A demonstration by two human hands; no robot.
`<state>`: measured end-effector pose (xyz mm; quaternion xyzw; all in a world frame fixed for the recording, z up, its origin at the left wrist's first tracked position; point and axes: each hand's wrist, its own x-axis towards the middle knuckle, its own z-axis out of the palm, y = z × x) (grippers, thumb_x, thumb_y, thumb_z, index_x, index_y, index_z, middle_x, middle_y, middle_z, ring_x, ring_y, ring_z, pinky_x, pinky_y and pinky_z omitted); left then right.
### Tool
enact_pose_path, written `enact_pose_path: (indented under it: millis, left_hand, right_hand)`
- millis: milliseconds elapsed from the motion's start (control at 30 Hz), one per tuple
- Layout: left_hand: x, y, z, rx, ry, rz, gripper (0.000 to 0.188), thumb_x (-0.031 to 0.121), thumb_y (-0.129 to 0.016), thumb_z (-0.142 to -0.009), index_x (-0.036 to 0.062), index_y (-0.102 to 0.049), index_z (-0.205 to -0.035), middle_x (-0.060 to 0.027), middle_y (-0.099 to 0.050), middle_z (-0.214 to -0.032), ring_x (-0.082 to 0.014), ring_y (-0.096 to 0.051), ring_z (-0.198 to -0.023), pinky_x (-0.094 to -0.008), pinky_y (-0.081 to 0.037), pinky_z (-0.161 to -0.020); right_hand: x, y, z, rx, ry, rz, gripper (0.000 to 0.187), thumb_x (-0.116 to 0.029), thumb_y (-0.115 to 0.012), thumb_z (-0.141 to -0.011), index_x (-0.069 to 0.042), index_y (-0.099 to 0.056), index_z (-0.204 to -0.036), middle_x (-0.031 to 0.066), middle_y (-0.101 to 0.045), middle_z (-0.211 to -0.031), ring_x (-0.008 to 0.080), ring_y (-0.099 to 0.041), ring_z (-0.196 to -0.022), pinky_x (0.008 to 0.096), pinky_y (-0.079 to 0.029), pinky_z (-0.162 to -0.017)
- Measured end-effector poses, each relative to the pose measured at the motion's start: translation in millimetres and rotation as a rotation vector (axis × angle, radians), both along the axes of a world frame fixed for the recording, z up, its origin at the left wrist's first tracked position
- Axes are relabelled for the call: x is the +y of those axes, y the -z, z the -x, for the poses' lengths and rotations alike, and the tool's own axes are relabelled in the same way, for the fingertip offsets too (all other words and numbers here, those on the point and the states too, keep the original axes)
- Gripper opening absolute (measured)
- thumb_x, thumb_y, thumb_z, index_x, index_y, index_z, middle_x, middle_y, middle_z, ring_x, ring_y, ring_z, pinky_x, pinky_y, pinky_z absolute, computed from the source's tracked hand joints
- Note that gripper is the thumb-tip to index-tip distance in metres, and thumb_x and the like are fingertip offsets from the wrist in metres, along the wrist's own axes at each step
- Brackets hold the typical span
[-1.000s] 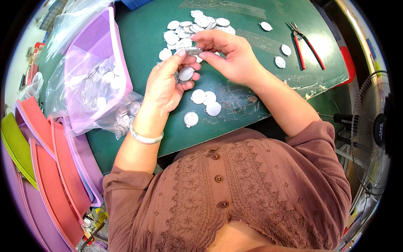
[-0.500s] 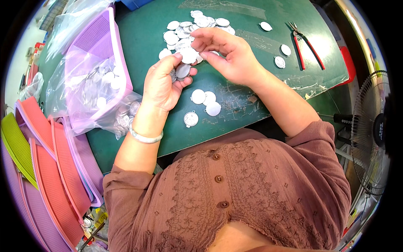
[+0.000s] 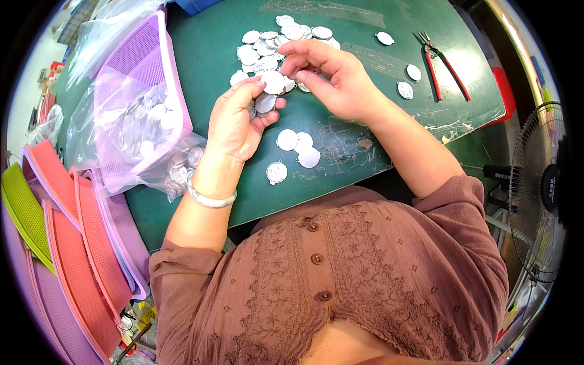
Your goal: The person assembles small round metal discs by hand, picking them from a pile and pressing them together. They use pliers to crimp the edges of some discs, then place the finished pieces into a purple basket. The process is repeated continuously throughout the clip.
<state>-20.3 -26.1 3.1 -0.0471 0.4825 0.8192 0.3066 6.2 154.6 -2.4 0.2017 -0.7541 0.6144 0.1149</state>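
Note:
Several round silver medal pendants with small loops are gripped in my left hand (image 3: pixel 234 118). Thumb and fingers pinch one pale medal pendant (image 3: pixel 272 83) at the top, while a greyer medal pendant (image 3: pixel 265 103) rests lower among the fingers. Just right of the raised one, my right hand (image 3: pixel 334 82) hovers with bent fingers and thumb apart, and I see nothing held in it. Beyond both hands spreads a heap of similar pendants (image 3: pixel 266 47), partly hidden by my fingers. Nearer me lies a small group of pendants (image 3: pixel 309 157), one showing a patterned face.
Red-handled pliers (image 3: pixel 447 73) lie at the right of the green table (image 3: pixel 359 131), near a few loose pendants (image 3: pixel 406 90). At left, a purple perforated basket (image 3: pixel 173 79) holds clear plastic bags (image 3: pixel 131 125) of pendants. Stacked coloured baskets (image 3: pixel 79 255) and a fan (image 3: pixel 535 188) flank the table.
My right hand's thumb has drawn slightly back and up from the pinched pendant, uncovering a pendant on the table below. My left hand stays nearly still with its pendants.

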Motion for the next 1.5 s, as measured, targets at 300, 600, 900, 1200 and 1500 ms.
enact_pose_path:
  millis: [300,600,900,1200,1500]
  left_hand:
    - [-10,6,10,-0.115,0.034,-0.394,0.018,0.018,-0.047,-0.083,0.0020,-0.053,-0.077,-0.0188,-0.059,-0.092,-0.0275,-0.060,-0.077,-0.0348,-0.053,-0.060]
    - [-4,3,5,-0.030,-0.116,-0.113,0.021,0.007,-0.049,-0.081,0.0035,-0.052,-0.101,-0.0103,-0.058,-0.091,-0.0205,-0.057,-0.075,-0.0264,-0.046,-0.058]
    - [-1,0,2,0.059,-0.051,0.042,0.018,0.008,-0.054,-0.080,0.0044,-0.054,-0.098,-0.0048,-0.058,-0.081,-0.0127,-0.055,-0.067,-0.0197,-0.039,-0.049]
    - [1,4,-1,0.129,0.070,0.097,0.015,0.017,-0.061,-0.081,0.0062,-0.057,-0.091,-0.0025,-0.059,-0.076,-0.0104,-0.054,-0.063,-0.0187,-0.038,-0.047]
    - [4,2,-3,0.095,-0.014,0.099,0.013,0.015,-0.061,-0.081,0.0070,-0.058,-0.090,-0.0029,-0.059,-0.075,-0.0110,-0.055,-0.062,-0.0197,-0.038,-0.048]
  right_hand:
    - [12,0,6,0.140,0.208,-0.565,0.038,-0.001,-0.057,-0.072,-0.008,-0.054,-0.109,0.0046,-0.061,-0.087,0.0213,-0.054,-0.084,0.0323,-0.043,-0.073]
    - [-3,11,11,0.212,0.172,-0.767,0.040,-0.015,-0.065,-0.070,-0.008,-0.053,-0.108,0.0079,-0.060,-0.084,0.0271,-0.052,-0.084,0.0384,-0.042,-0.074]
    - [8,13,16,-0.147,0.087,-0.136,0.030,-0.004,-0.055,-0.080,-0.002,-0.053,-0.110,-0.0007,-0.059,-0.072,0.0063,-0.052,-0.063,0.0198,-0.042,-0.060]
    - [2,-7,7,-0.448,-0.117,0.240,0.031,-0.008,-0.055,-0.083,0.001,-0.050,-0.113,0.0027,-0.059,-0.076,0.0076,-0.055,-0.063,0.0206,-0.044,-0.054]
    - [6,-8,6,-0.543,-0.146,0.428,0.032,-0.006,-0.056,-0.082,0.003,-0.050,-0.112,0.0060,-0.060,-0.082,0.0118,-0.058,-0.065,0.0226,-0.047,-0.058]
